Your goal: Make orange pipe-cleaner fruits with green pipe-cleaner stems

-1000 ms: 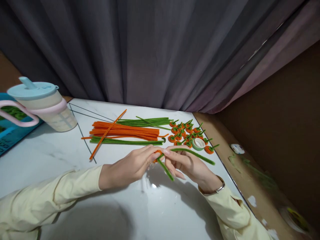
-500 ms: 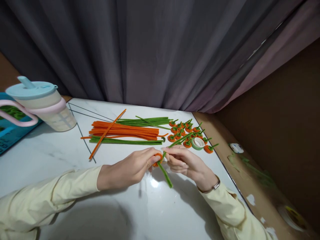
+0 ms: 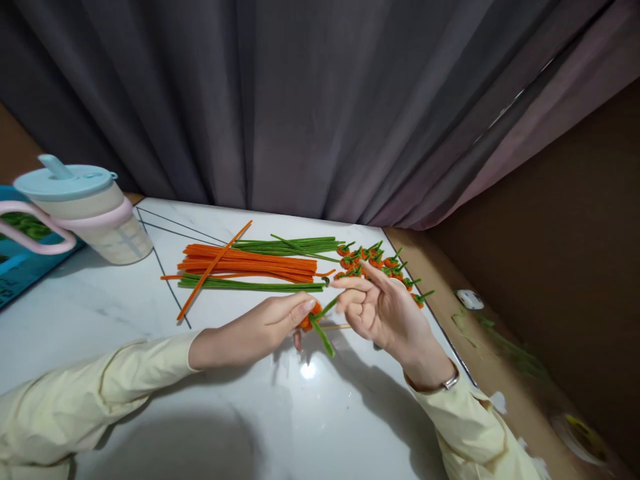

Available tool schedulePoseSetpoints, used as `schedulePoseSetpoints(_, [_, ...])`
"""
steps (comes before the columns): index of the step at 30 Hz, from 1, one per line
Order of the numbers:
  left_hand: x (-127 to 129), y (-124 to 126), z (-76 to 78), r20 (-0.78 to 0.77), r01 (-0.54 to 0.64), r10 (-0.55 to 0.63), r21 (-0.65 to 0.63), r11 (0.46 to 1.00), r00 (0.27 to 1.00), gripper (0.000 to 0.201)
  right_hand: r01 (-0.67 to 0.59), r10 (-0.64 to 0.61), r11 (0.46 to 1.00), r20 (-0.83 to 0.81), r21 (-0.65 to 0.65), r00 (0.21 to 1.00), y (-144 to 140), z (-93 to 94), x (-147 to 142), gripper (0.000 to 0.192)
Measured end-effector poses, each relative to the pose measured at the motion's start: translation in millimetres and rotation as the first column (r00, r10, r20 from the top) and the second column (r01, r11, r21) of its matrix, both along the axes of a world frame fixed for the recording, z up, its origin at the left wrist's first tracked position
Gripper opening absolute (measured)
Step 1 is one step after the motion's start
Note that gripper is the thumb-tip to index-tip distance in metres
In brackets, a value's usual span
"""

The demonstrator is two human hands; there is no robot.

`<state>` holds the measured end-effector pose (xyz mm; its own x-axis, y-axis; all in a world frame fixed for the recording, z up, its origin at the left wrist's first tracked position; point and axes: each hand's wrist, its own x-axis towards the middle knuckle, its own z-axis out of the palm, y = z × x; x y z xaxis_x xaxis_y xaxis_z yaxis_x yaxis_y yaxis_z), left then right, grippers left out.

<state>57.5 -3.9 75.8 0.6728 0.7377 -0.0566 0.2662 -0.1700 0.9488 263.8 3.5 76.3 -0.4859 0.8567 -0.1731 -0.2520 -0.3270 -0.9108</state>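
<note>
My left hand (image 3: 267,327) pinches a small orange pipe-cleaner coil (image 3: 311,316) between thumb and fingers. A green pipe cleaner (image 3: 323,337) crosses the coil; one end points down toward me, and the other runs up right to the fingertips of my right hand (image 3: 383,313). That hand is closed round the green strand, fingers curled and one raised, hiding the rest of it. A thin tan stick (image 3: 337,327) shows between the hands; how it is held I cannot tell. Beyond my right hand lie several finished orange coils with green stems (image 3: 375,257), partly covered.
Orange pipe cleaners (image 3: 250,261) lie in a bundle between green bundles (image 3: 295,247), with one orange strand (image 3: 215,270) across. A lidded tumbler (image 3: 117,230) stands left beside a blue tray (image 3: 30,273). Tape (image 3: 580,437) and scraps lie right, past the white tabletop's edge (image 3: 450,343).
My right hand has turned and moved slightly right, with a finger raised, now covering the long green end and the tape roll behind. The coil in my left hand has tilted and shifted slightly left.
</note>
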Motion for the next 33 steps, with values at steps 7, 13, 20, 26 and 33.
schedulePoseSetpoints(7, [-2,6,3.6,0.157,0.036,0.009,-0.278,0.96,0.988,0.035,-0.462,-0.661,0.081,0.394,0.883,0.639,-16,-0.7,-3,0.038])
schedulePoseSetpoints(13, [-2,1,7.8,0.11,0.057,-0.038,-0.176,0.983,0.993,0.033,-0.712,-0.833,-0.198,0.267,0.674,0.485,-5,-3.9,6,0.034])
schedulePoseSetpoints(20, [-5,-4,9.8,0.066,0.086,-0.083,-0.043,0.995,0.994,0.034,-0.582,-0.735,-0.018,0.384,0.813,0.559,0,-17.7,6,0.039])
schedulePoseSetpoints(26, [-2,3,3.7,0.092,0.017,-0.001,-0.173,0.985,0.996,0.038,-0.571,-0.435,0.29,0.637,0.768,0.636,-10,-1.9,5,0.054])
schedulePoseSetpoints(33, [-2,3,-4.8,0.001,0.038,-0.038,-0.072,0.997,0.999,0.035,-0.48,-0.492,0.28,0.554,0.831,0.672,-24,-7.8,-7,0.034])
